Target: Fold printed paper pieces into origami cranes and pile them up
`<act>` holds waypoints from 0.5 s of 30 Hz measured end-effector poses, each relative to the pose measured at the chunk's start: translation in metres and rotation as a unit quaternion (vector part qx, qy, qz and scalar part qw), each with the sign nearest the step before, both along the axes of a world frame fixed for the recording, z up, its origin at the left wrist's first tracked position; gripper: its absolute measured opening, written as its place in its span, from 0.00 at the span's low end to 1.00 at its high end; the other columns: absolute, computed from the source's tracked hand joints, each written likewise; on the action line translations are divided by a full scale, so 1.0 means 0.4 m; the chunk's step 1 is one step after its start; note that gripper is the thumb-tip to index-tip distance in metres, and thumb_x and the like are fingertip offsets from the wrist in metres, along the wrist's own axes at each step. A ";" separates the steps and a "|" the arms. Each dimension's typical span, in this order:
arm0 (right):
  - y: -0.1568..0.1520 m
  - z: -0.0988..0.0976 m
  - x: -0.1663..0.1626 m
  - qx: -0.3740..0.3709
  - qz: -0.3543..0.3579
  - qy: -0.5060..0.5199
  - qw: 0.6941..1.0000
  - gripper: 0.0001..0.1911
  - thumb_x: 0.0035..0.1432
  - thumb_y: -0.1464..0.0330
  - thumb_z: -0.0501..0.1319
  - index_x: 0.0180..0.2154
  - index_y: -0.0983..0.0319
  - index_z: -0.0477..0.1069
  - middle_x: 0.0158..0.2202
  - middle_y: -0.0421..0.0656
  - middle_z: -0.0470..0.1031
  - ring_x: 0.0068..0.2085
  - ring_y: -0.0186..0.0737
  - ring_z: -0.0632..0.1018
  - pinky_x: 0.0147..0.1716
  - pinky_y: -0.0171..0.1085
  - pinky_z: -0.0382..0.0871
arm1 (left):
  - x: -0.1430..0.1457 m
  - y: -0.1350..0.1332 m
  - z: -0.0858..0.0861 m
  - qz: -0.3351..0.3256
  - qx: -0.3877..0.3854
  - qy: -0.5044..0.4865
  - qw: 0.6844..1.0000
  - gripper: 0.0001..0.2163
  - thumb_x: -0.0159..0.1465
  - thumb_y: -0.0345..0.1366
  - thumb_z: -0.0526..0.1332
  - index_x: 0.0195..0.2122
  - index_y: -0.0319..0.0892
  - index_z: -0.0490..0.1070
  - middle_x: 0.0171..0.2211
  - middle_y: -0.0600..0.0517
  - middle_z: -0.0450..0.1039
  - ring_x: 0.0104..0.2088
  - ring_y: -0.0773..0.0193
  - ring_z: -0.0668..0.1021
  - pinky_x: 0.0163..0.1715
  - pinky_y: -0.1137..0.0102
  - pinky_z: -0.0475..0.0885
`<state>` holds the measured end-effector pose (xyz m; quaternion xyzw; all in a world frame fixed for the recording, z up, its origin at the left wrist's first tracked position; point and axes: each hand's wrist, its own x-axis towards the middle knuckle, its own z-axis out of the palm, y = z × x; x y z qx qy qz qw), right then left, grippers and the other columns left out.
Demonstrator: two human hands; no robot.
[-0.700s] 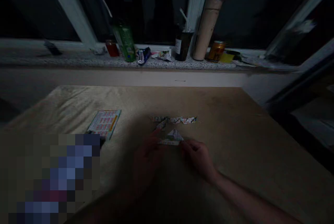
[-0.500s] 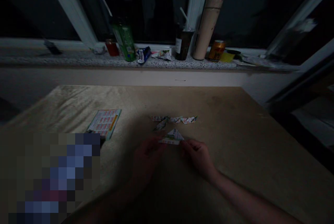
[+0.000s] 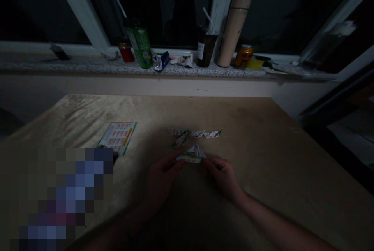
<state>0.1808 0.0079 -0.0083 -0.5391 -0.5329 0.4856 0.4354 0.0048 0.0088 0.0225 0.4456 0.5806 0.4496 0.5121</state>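
A small printed sheet of paper, folded to a triangle with its point away from me, is pinched between my two hands above the table. My left hand grips its left corner with thumb and fingers. At the right corner, my right hand is closed on the paper, fingers curled. Just beyond lie several folded paper pieces of similar print, strung in a row on the table. Dim light hides the fine creases.
A printed sheet or pad lies on the table at left, beside a pixelated patch. Along the stone windowsill stand a green bottle, a dark cup with a straw, a tall pinkish flask and an orange can.
The left thumb and fingers have shifted slightly at the paper's left corner, and the lower strip of the paper looks narrower. My right hand stays nearly in place.
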 end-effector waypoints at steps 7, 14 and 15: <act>-0.001 0.001 0.003 0.002 0.005 -0.007 1.000 0.21 0.55 0.57 0.56 0.18 0.64 0.67 0.16 0.36 0.58 0.19 0.29 0.59 0.18 0.31 0.49 | -0.006 0.008 -0.011 -0.011 -0.017 0.076 0.997 0.16 0.55 0.40 0.62 0.42 0.39 0.76 0.32 0.52 0.79 0.34 0.58 0.78 0.34 0.70 0.71; 0.000 0.009 0.002 0.022 0.000 -0.007 1.000 0.20 0.55 0.58 0.57 0.17 0.64 0.66 0.16 0.36 0.59 0.19 0.30 0.60 0.19 0.31 0.52 | -0.001 0.000 -0.012 -0.027 -0.006 0.110 0.994 0.13 0.54 0.42 0.63 0.37 0.41 0.77 0.30 0.54 0.79 0.32 0.59 0.78 0.31 0.72 0.70; 0.001 0.010 0.001 0.023 -0.001 -0.005 1.000 0.20 0.54 0.58 0.57 0.17 0.63 0.67 0.16 0.36 0.59 0.19 0.30 0.60 0.18 0.31 0.51 | 0.000 -0.003 -0.008 -0.031 -0.006 0.124 0.992 0.13 0.53 0.43 0.63 0.34 0.41 0.78 0.29 0.54 0.79 0.31 0.59 0.78 0.30 0.72 0.70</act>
